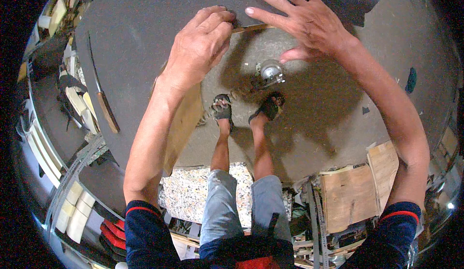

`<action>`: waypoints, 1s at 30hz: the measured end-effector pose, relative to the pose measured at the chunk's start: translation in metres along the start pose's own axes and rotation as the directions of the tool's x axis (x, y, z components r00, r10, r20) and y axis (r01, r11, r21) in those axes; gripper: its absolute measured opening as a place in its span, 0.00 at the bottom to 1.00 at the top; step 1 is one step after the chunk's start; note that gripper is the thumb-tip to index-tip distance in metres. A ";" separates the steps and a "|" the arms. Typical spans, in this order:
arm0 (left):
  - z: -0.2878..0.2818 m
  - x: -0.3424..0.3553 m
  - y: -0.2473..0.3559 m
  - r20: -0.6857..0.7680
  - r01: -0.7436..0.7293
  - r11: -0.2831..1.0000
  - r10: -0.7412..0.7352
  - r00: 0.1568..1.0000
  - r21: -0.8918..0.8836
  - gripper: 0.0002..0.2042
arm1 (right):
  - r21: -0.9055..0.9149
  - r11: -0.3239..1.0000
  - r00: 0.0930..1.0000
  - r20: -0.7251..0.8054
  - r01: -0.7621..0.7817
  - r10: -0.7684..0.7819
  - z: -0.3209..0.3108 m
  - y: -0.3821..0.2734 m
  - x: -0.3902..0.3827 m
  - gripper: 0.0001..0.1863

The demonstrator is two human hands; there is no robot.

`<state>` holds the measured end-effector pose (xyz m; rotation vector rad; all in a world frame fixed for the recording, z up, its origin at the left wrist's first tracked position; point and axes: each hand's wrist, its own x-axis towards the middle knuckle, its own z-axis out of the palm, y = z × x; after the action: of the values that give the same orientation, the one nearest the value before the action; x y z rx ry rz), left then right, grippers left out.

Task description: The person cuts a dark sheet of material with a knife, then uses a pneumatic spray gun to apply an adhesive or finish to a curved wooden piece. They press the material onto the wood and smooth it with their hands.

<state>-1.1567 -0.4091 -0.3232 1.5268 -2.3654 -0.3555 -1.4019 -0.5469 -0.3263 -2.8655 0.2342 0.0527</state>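
A broad dark grey sheet covers the work surface at the left and far side, its material not clear. My left hand is over the sheet's near edge, fingers curled together; a small dark patch shows at the fingertips, and what they pinch, if anything, is hidden. My right hand hovers to the right near the far edge, fingers spread and holding nothing. Between the hands a thin strip of wooden edge shows below the sheet. A long knife with a wooden handle lies on the sheet at the left.
A round shiny metal object is on the floor beyond my sandalled feet. Speckled foam lies near my legs, with plywood pieces at the right. Shelving with pale blocks and scraps lines the left side.
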 end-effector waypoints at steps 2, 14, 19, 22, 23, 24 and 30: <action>0.003 -0.001 0.000 -0.009 0.015 1.000 -0.014 1.000 0.028 0.15 | -0.023 1.000 0.999 0.032 -0.008 0.009 -0.002 -0.001 0.001 0.54; -0.036 -0.029 -0.032 -0.447 0.396 0.885 -0.466 0.764 -0.246 0.10 | -0.080 0.988 0.989 -0.076 -0.132 0.126 0.021 -0.017 0.008 0.62; -0.033 -0.054 -0.082 -0.442 0.461 0.881 -0.456 0.773 -0.102 0.16 | 0.065 0.987 0.965 -0.210 -0.145 0.156 0.029 -0.037 0.044 0.64; -0.017 -0.059 -0.099 -0.438 0.513 0.837 -0.395 0.808 0.192 0.22 | -0.020 0.980 0.963 -0.190 -0.200 0.193 0.039 -0.058 0.063 0.65; -0.012 -0.058 -0.099 -0.370 0.543 0.820 -0.456 0.810 0.179 0.27 | -0.007 0.979 0.969 -0.149 -0.202 0.199 0.039 -0.058 0.064 0.67; -0.006 -0.055 -0.096 -0.346 0.549 0.805 -0.462 0.817 0.222 0.29 | -0.070 0.975 0.967 -0.159 -0.212 0.199 0.040 -0.060 0.065 0.65; 0.007 -0.015 -0.065 -0.145 0.623 0.754 -0.606 0.782 0.207 0.34 | 0.035 0.970 0.941 -0.238 -0.240 0.241 0.041 -0.066 0.066 0.67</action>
<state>-1.0989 -0.4218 -0.3550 2.3893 -1.8312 -0.1398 -1.3262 -0.4832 -0.3525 -2.8179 0.6310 -0.2498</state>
